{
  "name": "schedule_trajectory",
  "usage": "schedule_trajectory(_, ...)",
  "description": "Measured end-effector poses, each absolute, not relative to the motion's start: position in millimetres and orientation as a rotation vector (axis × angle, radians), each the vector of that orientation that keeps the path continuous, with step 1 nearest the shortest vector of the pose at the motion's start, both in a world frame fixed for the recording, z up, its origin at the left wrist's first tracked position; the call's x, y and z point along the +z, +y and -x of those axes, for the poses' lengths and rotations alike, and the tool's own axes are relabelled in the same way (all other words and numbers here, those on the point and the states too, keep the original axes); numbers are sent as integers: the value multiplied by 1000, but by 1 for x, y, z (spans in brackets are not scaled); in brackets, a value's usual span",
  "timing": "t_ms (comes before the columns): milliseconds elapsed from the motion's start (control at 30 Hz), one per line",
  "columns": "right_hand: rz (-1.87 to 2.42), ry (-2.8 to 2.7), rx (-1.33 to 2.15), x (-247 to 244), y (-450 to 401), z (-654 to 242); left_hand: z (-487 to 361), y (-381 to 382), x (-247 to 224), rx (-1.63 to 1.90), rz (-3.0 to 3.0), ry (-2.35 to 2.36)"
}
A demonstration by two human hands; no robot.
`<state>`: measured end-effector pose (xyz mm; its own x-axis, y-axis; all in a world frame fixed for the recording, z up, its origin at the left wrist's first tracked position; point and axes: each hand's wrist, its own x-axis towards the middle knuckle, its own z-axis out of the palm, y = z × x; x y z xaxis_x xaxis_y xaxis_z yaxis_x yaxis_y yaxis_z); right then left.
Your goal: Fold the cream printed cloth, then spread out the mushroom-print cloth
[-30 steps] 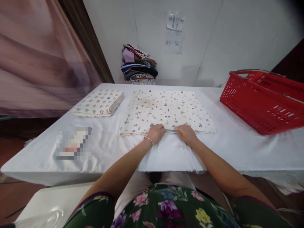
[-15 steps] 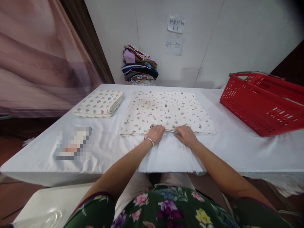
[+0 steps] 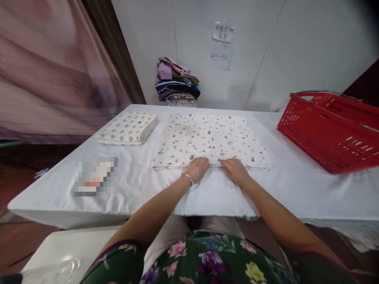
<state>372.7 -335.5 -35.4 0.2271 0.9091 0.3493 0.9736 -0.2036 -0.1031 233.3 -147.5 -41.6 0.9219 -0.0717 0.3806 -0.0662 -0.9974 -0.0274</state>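
Note:
A white cloth with small printed figures lies folded in a flat rectangle on the white-covered table. At its near edge, left of the middle, my left hand has its fingers closed on the layered border, a bracelet on the wrist. My right hand grips the same edge a little to the right, fingers bent over it. A short stretch of edge shows between the hands. Both thumbs are largely hidden.
Another folded patterned cloth lies at the back left, with a blurred flat object nearer the front. The red basket stands on the right. Behind the table is a stack of folded fabrics against the wall.
The cloth's near edge, raised and bunched between my hands before, now lies flatter. My right hand's fingers are straighter along it. The whole view has shifted slightly.

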Motion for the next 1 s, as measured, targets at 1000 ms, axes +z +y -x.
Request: schedule_trajectory(1000, 1938, -1823, -275, -44, -294, -359, -220, -152, -29, -434, 3083, -101)
